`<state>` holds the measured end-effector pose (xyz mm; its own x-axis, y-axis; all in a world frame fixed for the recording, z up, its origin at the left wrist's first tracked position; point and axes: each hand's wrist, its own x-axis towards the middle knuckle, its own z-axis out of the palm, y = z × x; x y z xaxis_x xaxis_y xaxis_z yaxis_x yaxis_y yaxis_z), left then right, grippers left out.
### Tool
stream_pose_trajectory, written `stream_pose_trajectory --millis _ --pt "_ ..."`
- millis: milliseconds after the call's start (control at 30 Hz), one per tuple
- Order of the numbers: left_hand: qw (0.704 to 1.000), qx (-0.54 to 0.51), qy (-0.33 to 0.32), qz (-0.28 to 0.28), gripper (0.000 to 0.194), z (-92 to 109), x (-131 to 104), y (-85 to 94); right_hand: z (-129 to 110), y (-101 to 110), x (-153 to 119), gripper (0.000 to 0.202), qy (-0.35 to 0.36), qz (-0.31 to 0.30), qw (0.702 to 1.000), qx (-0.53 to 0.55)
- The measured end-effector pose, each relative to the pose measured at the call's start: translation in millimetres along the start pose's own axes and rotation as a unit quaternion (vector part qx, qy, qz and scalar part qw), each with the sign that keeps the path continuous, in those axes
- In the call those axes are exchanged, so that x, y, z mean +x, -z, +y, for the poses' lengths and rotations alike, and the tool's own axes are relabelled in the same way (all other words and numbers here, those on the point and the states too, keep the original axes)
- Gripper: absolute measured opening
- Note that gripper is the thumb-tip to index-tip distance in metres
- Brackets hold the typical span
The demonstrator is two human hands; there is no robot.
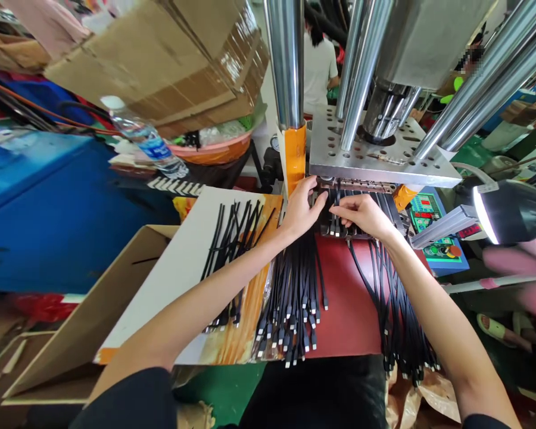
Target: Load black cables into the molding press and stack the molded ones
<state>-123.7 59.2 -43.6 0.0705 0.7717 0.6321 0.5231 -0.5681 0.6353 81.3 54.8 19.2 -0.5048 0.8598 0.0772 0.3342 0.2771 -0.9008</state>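
Both hands are at the front of a press, just under its thick metal plate (384, 161). My left hand (304, 208) is at the left end of the mould (361, 233), thumb and fingers apart, with its fingertips near the mould's top edge. My right hand (361, 214) has its fingers pinched together over the mould, beside short black cable ends with pale tips (335, 226); what lies between the fingertips is too small to make out. Black cables (292, 298) lie in a bundle below my left hand. More cables (402, 310) hang from the mould's right side.
Another cable bundle (236, 238) lies on a white board (161, 292) at the left. A lit lamp (509, 211) and a control panel (433, 220) stand at the right. Steel columns (290, 65) rise around the press. A water bottle (145, 140) and cardboard boxes (161, 59) are behind left.
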Motion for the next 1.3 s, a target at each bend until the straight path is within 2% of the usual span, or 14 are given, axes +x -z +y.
stream_pose_trajectory --millis 33,100,200,333,433,567,733,800,900,967,1033,1200,1267,1300 --pt "0.999 0.008 -0.043 -0.010 0.035 2 -10 8.8 4 -2 6 0.054 0.001 0.000 1.000 0.002" --pt "0.986 0.042 -0.149 -0.068 0.036 6 -29 26.6 12 -4 11 0.053 0.008 -0.006 1.000 0.002" --pt "0.945 0.108 -0.266 -0.154 0.035 7 -43 44.3 20 -3 11 0.047 0.024 0.009 0.999 -0.033" --pt "0.924 0.139 -0.304 -0.188 0.039 6 -39 46.6 24 -3 11 0.040 0.057 0.068 0.991 -0.103" --pt "0.917 0.143 -0.321 -0.189 0.042 6 -35 44.2 24 -2 12 0.043 0.079 0.055 0.991 -0.097" --pt "0.914 0.153 -0.333 -0.173 0.038 7 -36 44.7 26 -2 14 0.048 0.098 0.033 0.992 -0.079" --pt "0.911 0.185 -0.308 -0.201 0.035 12 -35 43.5 27 -7 15 0.042 0.130 0.099 0.977 -0.140" --pt "0.909 0.211 -0.278 -0.230 0.035 16 -36 42.1 27 -7 12 0.039 0.098 0.108 0.982 -0.121" --pt "0.910 0.230 -0.232 -0.256 0.038 23 -40 40.7 28 -3 9 0.041 0.038 0.069 0.997 -0.023" --pt "0.910 0.235 -0.218 -0.261 0.043 29 -43 39.8 29 -1 9 0.047 0.029 0.042 0.999 0.019" --pt "0.909 0.245 -0.212 -0.261 0.049 35 -47 37.9 31 -2 12 0.046 0.030 0.041 0.999 0.013" --pt "0.904 0.297 -0.187 -0.244 0.050 51 -57 27.2 27 -9 12 0.030 0.015 0.150 0.986 -0.071" --pt "0.899 0.322 -0.173 -0.241 0.051 58 -62 23.6 23 -10 -1 0.024 0.041 0.188 0.971 -0.144" --pt "0.896 0.332 -0.167 -0.243 0.054 62 -65 22.7 21 -10 -11 0.028 0.066 0.188 0.961 -0.192"
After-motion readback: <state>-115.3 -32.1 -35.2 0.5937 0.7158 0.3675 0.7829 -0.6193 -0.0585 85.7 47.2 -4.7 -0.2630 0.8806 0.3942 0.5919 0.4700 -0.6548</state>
